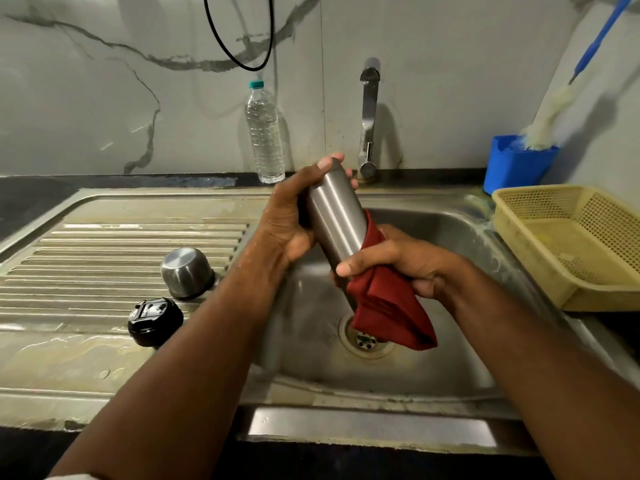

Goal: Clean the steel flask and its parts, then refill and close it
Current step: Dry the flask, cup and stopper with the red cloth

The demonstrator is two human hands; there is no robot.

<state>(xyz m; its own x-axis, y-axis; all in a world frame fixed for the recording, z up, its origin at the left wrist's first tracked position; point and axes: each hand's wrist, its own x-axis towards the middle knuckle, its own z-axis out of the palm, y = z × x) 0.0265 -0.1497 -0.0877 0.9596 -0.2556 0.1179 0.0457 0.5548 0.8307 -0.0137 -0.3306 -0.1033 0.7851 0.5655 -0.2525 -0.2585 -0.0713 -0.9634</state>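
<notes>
Both hands are kept over the sink (450, 216); the steel flask (337, 216) is gripped by the left hand (287, 220); a red cloth (388, 306) is clamped against it by the right hand (391, 261).

- The flask (335, 216) we've got here is brushed steel, satin sheen with long soft highlights down its side.
- The cloth (388, 306) wrapped round its lower end is dark red woven fabric, matt and creased.
- Steel cup (186, 271) on the drainboard: same brushed metal, smooth, shinier on its flat top.
- Black stopper (155, 322) beside it looks like glossy plastic.
- Sink (450, 230) is stainless steel, dulled, wet and stained; its drainboard (104, 258) is ribbed.
- Water bottle (265, 133) is clear, ridged plastic.
- Basket (571, 244) is perforated yellowish plastic, matt.
- Blue tub (512, 164) is smooth plastic.
- Wall (104, 98) is glossy, marble-look.
</notes>
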